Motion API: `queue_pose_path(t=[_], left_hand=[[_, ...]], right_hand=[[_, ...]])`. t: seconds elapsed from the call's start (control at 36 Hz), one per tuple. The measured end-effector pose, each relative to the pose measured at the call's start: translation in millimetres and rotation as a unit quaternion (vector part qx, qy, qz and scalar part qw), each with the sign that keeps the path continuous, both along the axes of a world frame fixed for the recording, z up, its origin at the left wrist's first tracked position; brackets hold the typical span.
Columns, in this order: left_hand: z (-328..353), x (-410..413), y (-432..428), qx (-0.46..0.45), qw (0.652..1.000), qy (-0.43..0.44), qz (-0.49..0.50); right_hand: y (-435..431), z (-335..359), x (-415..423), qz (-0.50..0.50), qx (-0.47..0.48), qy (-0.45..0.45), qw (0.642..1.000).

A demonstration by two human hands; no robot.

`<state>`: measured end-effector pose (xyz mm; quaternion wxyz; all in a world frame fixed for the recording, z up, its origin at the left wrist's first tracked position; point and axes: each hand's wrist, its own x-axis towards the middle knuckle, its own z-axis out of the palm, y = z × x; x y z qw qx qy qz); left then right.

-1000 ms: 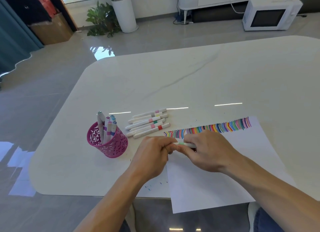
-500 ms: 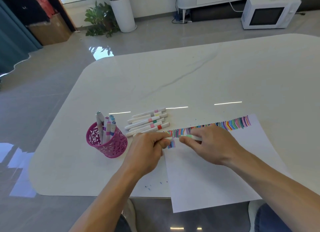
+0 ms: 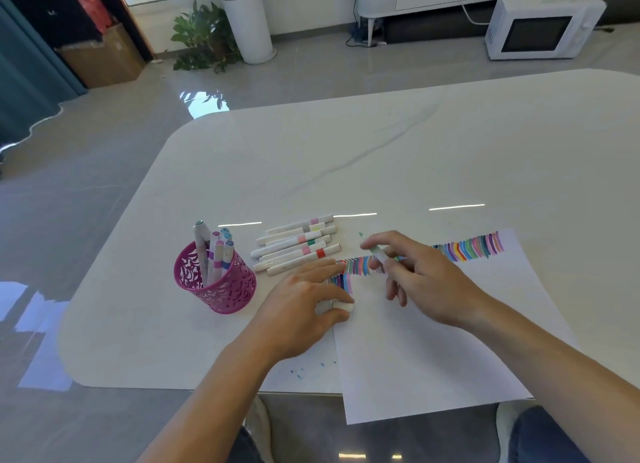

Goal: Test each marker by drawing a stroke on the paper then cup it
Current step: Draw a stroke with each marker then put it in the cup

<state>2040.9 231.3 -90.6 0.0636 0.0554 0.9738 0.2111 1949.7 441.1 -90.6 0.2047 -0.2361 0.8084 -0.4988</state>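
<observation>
Marker point(image 3: 379, 255) pinched in right hand point(image 3: 426, 282), long axis slanting away-left, tip held just above left end of stroke row point(image 3: 467, 251) on paper point(image 3: 433, 358); cap point(image 3: 343, 306) pinched in left hand point(image 3: 304, 307), nearer.

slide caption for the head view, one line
Right hand holds an uncapped green marker near the strokes on the paper; left hand pinches the cap.
</observation>
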Motion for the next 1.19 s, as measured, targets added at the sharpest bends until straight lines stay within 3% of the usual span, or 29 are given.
queue_pose_path(t=[0.14,0.33,0.61,1.19], left_hand=[[-4.0,-1.3,0.7,0.018,1.0,-0.015,-0.01],[-4.3,-1.6,1.6,0.013,0.999,-0.028,-0.015],[-2.5,-1.9,3.1,0.031,0.999,-0.025,-0.012],[-11.2,-6.2,1.9,0.031,0.999,-0.008,0.001]], right_hand=[[-2.2,0.4,-0.6,-0.018,-0.081,-0.103,0.991],[-5.7,-11.3,-1.5,0.005,-0.064,-0.045,0.997],[-13.5,-21.6,1.4,-0.046,-0.108,-0.099,0.988],[-15.0,-31.3,5.7,-0.089,-0.084,-0.086,0.989]])
